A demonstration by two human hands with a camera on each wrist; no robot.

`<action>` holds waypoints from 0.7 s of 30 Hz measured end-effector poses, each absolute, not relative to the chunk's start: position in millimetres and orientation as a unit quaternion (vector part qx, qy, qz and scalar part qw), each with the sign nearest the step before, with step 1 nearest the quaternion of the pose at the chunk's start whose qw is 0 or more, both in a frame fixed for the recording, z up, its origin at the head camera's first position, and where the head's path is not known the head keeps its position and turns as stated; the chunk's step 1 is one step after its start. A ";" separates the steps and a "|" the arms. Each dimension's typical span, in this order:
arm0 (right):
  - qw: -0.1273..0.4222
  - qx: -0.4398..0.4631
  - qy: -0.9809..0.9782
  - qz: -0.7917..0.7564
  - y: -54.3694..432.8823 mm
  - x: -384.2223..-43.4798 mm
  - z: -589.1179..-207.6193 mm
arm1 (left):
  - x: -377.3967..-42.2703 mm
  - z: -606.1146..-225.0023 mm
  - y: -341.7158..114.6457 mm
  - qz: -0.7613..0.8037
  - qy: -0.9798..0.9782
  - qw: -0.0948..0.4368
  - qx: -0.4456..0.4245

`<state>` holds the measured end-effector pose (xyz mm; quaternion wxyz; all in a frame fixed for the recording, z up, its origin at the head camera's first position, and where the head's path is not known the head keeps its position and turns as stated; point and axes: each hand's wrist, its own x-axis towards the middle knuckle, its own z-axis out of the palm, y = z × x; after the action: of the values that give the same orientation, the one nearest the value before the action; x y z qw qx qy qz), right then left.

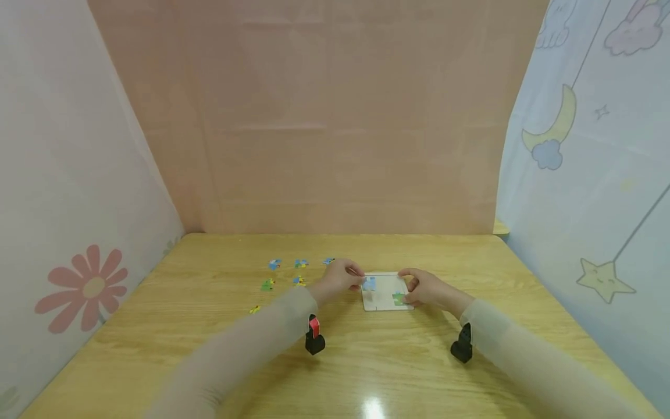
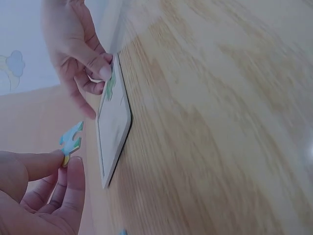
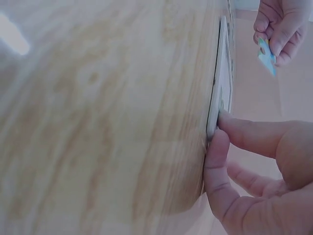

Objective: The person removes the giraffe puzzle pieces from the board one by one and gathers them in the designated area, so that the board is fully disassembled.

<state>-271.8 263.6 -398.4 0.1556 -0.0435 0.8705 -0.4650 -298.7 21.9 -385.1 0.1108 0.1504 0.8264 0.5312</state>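
Observation:
Between the thumb and finger of my left hand (image 1: 340, 276) is a light blue puzzle piece (image 2: 72, 139), pinched above the left side of a white puzzle board (image 1: 384, 291). A green puzzle piece (image 1: 398, 298) lies in the board's near right corner. My right hand (image 1: 423, 286) grips the board's right edge, the thumb over that corner and touching the green piece. In the right wrist view the right thumb and a finger (image 3: 217, 152) pinch the board's edge, and the left hand (image 3: 286, 32) shows beyond with its piece.
Several loose puzzle pieces lie left of the board, among them a blue one (image 1: 274, 264), a green one (image 1: 268, 284) and a yellow one (image 1: 254, 309). The wooden table (image 1: 335, 361) meets a tan backdrop (image 1: 324, 145) at its far edge. Printed curtains flank both sides.

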 end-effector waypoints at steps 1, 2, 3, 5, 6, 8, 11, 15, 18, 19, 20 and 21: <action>0.154 -0.046 0.872 -0.463 264.2 -271.6 -398.4 | -298.7 -384.2 19.0 0.530 0.828 0.108 0.149; 0.152 -0.046 0.872 -0.463 264.6 -271.4 -398.3 | -298.8 -383.2 16.0 0.528 0.830 0.103 0.146; 0.150 -0.046 0.871 -0.465 264.6 -271.1 -398.1 | -298.5 -381.8 13.0 0.527 0.831 0.101 0.143; 0.149 -0.044 0.870 -0.468 265.0 -271.0 -398.3 | -298.7 -380.8 6.7 0.524 0.835 0.094 0.135; 0.151 -0.046 0.870 -0.468 265.3 -271.0 -398.5 | -298.6 -379.8 3.2 0.525 0.835 0.094 0.131; 0.153 -0.044 0.867 -0.472 265.2 -271.5 -398.2 | -299.4 -378.5 -4.1 0.526 0.836 0.093 0.123; 0.158 -0.048 0.866 -0.473 265.2 -271.7 -397.9 | -301.7 -376.6 -15.4 0.538 0.829 0.101 0.118; 0.158 -0.051 0.868 -0.467 266.0 -271.7 -396.9 | -304.2 -372.9 -28.6 0.547 0.823 0.101 0.115; 0.159 -0.048 0.870 -0.465 266.6 -272.2 -397.3 | -304.1 -370.9 -37.9 0.537 0.832 0.089 0.109; 0.159 -0.049 0.870 -0.464 266.8 -272.5 -397.9 | -303.9 -370.8 -41.2 0.536 0.833 0.085 0.106; 0.159 -0.048 0.870 -0.464 266.9 -272.8 -398.5 | -303.9 -371.5 -44.7 0.537 0.834 0.082 0.100; 0.160 -0.049 0.869 -0.465 266.9 -273.0 -398.9 | -303.7 -372.5 -48.5 0.535 0.835 0.080 0.094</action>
<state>-273.0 266.9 -398.9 0.1601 -0.0491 0.8694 -0.4648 -303.7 -48.5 -372.5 0.0803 0.0944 0.8354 0.5354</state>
